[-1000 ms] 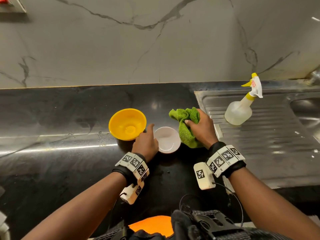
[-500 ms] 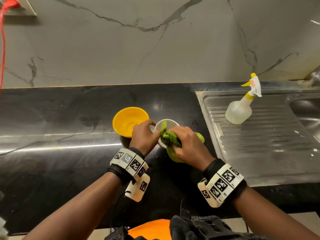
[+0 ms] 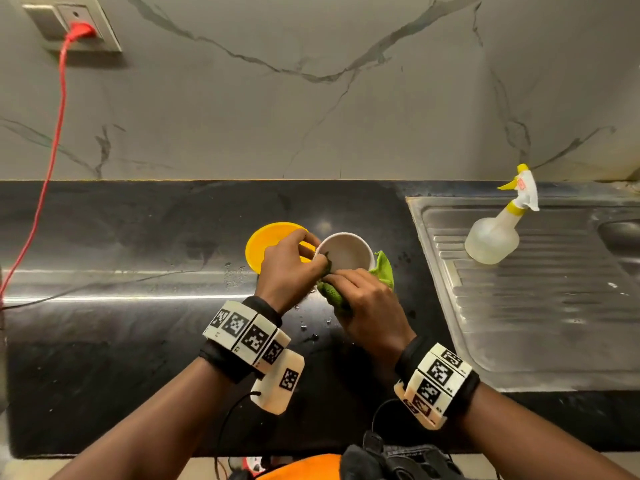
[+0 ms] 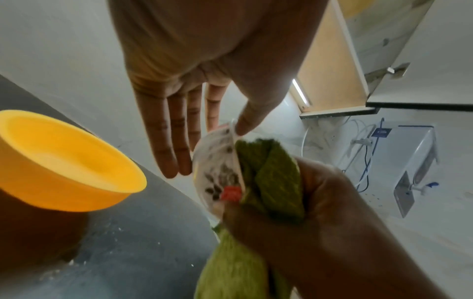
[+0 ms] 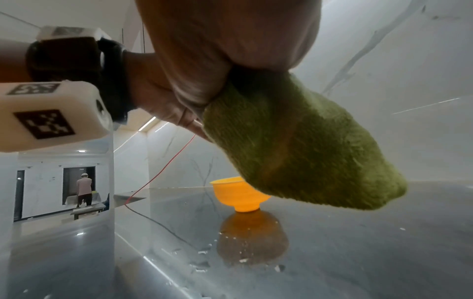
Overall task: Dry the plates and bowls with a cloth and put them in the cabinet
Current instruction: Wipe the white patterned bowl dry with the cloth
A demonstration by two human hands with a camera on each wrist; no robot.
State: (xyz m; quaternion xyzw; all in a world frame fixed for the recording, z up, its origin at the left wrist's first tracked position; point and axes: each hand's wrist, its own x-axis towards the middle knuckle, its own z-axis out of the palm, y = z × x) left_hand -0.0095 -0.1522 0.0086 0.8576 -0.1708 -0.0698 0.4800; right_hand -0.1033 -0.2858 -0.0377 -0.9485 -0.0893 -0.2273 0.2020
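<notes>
At the far left of the head view a red plug (image 3: 80, 30) sits in a grey wall socket (image 3: 71, 25), and its red cable (image 3: 45, 181) hangs down the marbled wall to the black countertop (image 3: 104, 358). Farther right, the yellow bowl (image 3: 258, 249) stands upright on that countertop, partly covered by the left hand (image 3: 289, 268); the right wrist view shows it resting on its small foot above its own reflection. The left hand pinches the rim of the white bowl (image 3: 346, 252), thumb on one face and fingers on the other, and holds it raised and tilted just beside the yellow bowl. The left wrist view shows dark speckled marks and a small red patch on the white bowl's outer side, too blurred to read as writing. Against the bowl's near edge the right hand (image 3: 367, 306) is closed around a bunched green cloth (image 3: 382, 271), pressing it to the rim while a loose end hangs below the fist. Both wrists carry white bands printed with black square marker codes, no legible words. On the ribbed steel drainboard (image 3: 519, 323) to the right stands a clear spray bottle (image 3: 493, 237) with a yellow collar and white trigger head bearing a small red label, unreadable here.
</notes>
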